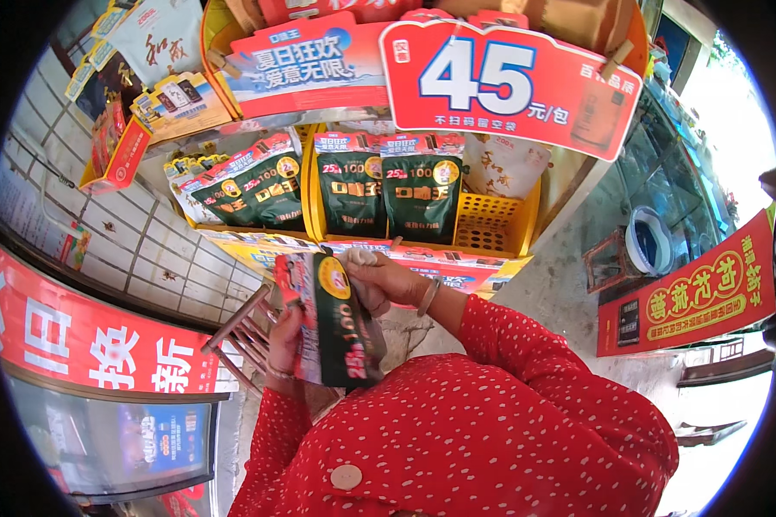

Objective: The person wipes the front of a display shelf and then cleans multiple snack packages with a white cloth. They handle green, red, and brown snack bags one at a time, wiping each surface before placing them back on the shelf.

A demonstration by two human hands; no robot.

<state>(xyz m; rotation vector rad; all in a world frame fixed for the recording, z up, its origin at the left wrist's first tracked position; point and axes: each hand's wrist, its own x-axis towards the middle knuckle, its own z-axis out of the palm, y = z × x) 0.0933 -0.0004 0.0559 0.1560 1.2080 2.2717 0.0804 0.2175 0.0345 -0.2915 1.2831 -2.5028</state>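
In front of my red dotted shirt I hold a dark green snack pouch (343, 323) with a red and blue header and a yellow round mark. My left hand (286, 339) grips it along its red header side. My right hand (391, 274), with a bracelet at the wrist, pinches a crumpled white cloth (370, 294) against the other side of the pouch. The pouch hides part of the fingers on both hands. Just beyond, similar green pouches (422, 194) stand upright in a yellow perforated display bin (491, 220).
A large red price sign (511, 84) is clipped to the shelf above the bin. A wooden chair (249, 329) stands at the left, beside a red banner (103, 329). On the right are a basin (650, 239), a red box-like sign (692, 291) and a glass case (679, 155).
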